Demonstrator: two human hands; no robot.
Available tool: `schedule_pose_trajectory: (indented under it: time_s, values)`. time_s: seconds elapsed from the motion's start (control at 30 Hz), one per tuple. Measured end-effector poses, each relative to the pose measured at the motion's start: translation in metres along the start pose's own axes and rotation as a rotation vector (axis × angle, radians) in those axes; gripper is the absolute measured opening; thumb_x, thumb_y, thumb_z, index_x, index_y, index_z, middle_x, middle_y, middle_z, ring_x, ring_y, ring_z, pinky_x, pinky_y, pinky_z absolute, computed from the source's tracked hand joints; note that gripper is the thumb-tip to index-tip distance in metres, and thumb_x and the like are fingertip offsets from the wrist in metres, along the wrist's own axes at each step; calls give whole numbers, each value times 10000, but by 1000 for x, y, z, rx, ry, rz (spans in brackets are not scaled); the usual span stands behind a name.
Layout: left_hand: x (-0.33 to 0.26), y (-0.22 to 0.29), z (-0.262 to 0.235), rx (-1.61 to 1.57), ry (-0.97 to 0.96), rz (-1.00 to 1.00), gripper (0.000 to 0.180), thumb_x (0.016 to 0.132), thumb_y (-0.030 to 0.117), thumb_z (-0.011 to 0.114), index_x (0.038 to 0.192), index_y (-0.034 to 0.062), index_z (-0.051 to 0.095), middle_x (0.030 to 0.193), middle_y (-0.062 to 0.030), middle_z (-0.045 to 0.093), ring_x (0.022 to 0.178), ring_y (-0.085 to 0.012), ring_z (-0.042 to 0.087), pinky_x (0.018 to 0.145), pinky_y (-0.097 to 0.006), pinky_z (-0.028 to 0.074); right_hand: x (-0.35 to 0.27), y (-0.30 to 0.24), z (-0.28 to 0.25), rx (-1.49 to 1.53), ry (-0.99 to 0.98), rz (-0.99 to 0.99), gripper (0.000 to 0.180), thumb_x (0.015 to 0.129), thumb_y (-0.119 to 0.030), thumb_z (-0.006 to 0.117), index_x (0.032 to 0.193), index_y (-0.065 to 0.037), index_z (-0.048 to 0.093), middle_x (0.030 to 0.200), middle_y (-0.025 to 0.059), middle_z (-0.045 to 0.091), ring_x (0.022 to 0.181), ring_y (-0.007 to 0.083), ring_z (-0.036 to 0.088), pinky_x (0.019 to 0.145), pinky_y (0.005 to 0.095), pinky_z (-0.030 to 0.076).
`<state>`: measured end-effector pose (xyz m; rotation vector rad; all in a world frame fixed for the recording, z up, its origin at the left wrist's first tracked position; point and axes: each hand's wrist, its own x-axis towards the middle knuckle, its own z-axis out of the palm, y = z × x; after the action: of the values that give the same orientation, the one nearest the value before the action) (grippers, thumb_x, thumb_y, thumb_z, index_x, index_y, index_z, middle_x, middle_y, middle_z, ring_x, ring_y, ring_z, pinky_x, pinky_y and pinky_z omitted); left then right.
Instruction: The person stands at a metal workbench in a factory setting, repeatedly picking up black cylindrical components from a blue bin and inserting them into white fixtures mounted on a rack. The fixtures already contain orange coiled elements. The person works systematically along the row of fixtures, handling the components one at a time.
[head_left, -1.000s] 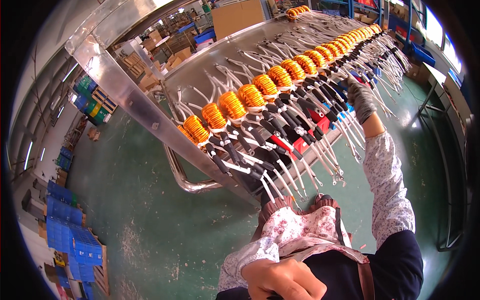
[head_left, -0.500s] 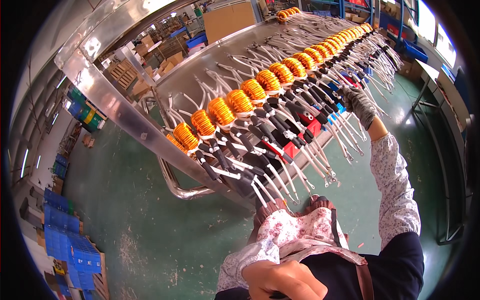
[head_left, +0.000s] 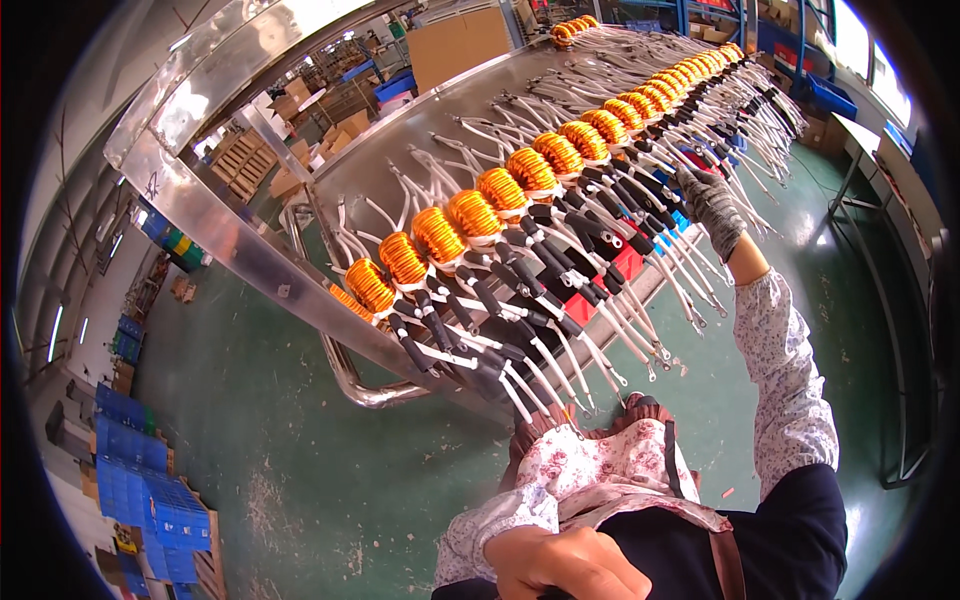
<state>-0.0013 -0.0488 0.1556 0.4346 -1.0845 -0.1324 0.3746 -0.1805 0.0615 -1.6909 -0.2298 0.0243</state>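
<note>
A long row of toroidal coils (head_left: 470, 217) wound in orange copper wire lies along a metal cart. White leads with black sleeves (head_left: 517, 295) and ring lugs hang over its near side. My right hand (head_left: 712, 208), in a grey glove, reaches to the leads beyond the middle of the row. Its fingers are bent against them; their tips are partly hidden, and what they pinch cannot be made out. Low in front of my body, my bare left hand (head_left: 572, 566) is closed, its fingers curled under and partly cut off by the picture's lower edge.
The metal cart frame (head_left: 225, 225) rises at the left, with a bent tube handle (head_left: 365, 388) low on it. Red bins (head_left: 583, 307) show beneath the leads. A white table (head_left: 856, 138) stands at the right, and blue crates (head_left: 150, 490) are stacked at the far left on the green floor.
The view has shifted slightly, so the coils sit a little further left. My right hand remains at the leads, slightly lower and to the left in view. The left hand stays closed.
</note>
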Motion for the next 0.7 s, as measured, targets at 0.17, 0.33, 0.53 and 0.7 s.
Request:
schedule_pose_trajectory:
  time_s: [0.17,0.33,0.53,0.7]
  values:
    - [-15,-4,-1,29,112,33,238,860,-52,456,1056,-179,501,623,-89,488,436,-104,393,377,-257,298,9,-10,6,-40,12,90,304,876,-330,553,871,-39,642,524,-6,487,363,100,392,351,262,317]
    - [-64,16,-4,149,414,-200,245,843,-59,480,1085,-82,503,665,-98,501,493,-124,424,445,-270,337,-11,-3,-3,67,-13,-4,296,877,-318,539,817,-52,652,513,-34,464,407,68,403,365,231,311]
    - [-113,14,-26,369,801,-289,203,874,12,494,1074,-18,481,688,-75,483,557,-131,464,473,-246,344,-14,-10,5,-144,19,-86,315,899,-287,515,849,-11,658,578,-6,518,517,89,424,488,266,354]
    - [-144,-2,-29,457,992,-407,213,870,27,514,1074,-32,495,688,-41,473,546,-96,456,463,-218,337,10,7,16,-262,172,-251,326,887,-266,532,881,39,647,703,103,643,606,151,529,607,325,435]
